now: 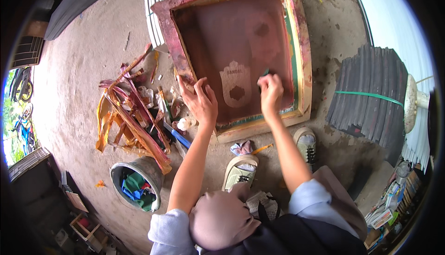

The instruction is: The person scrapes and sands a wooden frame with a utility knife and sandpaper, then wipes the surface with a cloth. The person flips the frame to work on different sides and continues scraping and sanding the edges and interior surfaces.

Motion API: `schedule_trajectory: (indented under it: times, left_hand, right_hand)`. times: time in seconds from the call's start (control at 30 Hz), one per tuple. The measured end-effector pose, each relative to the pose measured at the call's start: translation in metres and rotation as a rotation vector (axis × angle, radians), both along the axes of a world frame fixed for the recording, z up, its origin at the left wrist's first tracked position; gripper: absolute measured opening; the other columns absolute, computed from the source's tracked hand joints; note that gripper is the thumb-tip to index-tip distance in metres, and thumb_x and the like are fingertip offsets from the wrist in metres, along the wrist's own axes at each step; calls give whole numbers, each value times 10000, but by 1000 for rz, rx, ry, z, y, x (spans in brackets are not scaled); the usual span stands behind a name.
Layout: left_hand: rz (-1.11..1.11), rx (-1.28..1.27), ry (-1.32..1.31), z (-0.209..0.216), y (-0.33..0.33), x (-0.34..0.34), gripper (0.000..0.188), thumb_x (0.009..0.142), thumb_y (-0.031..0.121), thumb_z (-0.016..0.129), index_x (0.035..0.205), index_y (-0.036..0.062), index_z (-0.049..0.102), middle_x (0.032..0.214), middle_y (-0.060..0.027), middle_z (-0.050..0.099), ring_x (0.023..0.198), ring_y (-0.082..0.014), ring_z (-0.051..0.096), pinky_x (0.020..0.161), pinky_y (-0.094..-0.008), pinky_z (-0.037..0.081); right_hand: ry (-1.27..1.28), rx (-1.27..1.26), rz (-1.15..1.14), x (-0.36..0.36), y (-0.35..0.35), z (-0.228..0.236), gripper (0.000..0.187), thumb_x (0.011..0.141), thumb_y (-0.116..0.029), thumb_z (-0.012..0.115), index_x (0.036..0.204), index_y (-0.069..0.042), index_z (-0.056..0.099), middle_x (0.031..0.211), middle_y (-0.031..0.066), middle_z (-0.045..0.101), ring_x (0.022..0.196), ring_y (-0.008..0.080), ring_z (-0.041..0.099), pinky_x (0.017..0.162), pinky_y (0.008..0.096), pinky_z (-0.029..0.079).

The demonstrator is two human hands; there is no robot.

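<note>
A screen-printing frame (303, 60) with wooden sides stained red lies in front of me. Its brownish mesh (218, 32) carries a pale slipper-shaped stencil mark (235, 82) and a dark round patch above it to the right. My left hand (200, 103) rests at the frame's left side with its fingers spread, holding nothing. Over the mesh, right of the pale mark, my right hand (271, 93) is closed. A bit of dark green material (265, 72), likely cloth, pokes out at its fingertips; most of it is hidden.
Stained strips of tape (132, 109) and litter are heaped left of the frame. Below them a grey bucket (160, 180) holds coloured cloths. A strapped stack of dark sheets (366, 95) stands at right. My shoes (240, 170) are near the frame's front edge, beside a crumpled rag (242, 148).
</note>
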State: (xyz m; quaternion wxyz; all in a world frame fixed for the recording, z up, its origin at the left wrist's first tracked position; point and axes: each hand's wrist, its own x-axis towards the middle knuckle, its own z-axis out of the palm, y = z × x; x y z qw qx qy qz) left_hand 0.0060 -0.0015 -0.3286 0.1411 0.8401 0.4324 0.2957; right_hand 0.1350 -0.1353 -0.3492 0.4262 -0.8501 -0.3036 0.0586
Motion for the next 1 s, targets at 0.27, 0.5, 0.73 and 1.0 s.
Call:
schedule_trajectory:
  times: [0.27, 0.5, 0.73, 1.0]
  left_hand:
    - [-8, 69, -10, -5, -1, 2, 250, 849, 122, 612, 1097, 131, 586, 1470, -300, 247, 1295, -443, 357, 1032, -504, 338]
    - [22, 47, 3, -4, 1, -2, 241, 847, 112, 615, 1085, 142, 594, 1469, -295, 249, 1311, -438, 343, 1042, -496, 330]
    - [12, -13, 43, -2, -1, -2, 218, 891, 119, 584, 1109, 122, 575, 1479, -290, 210, 1358, -457, 264, 1075, -528, 274]
    - [-5, 60, 76, -6, 3, -5, 201, 860, 101, 604, 1061, 114, 602, 1480, -301, 216, 1344, -463, 291, 1054, -522, 307]
  right_hand:
    - [-226, 14, -117, 63, -31, -9, 84, 827, 45, 543, 770, -11, 567, 756, 138, 563, 718, 290, 587, 623, 414, 471]
    - [-108, -164, 121, -13, -70, -34, 115, 874, -3, 483, 766, 7, 523, 744, 105, 503, 741, 217, 545, 667, 375, 448]
    - [17, -14, -71, -6, -67, -33, 188, 735, 192, 529, 762, 7, 549, 786, 122, 553, 730, 233, 590, 613, 362, 472]
    - [181, 144, -109, 87, -13, -15, 155, 916, -113, 467, 791, -23, 483, 715, 89, 476, 666, 219, 516, 580, 351, 415]
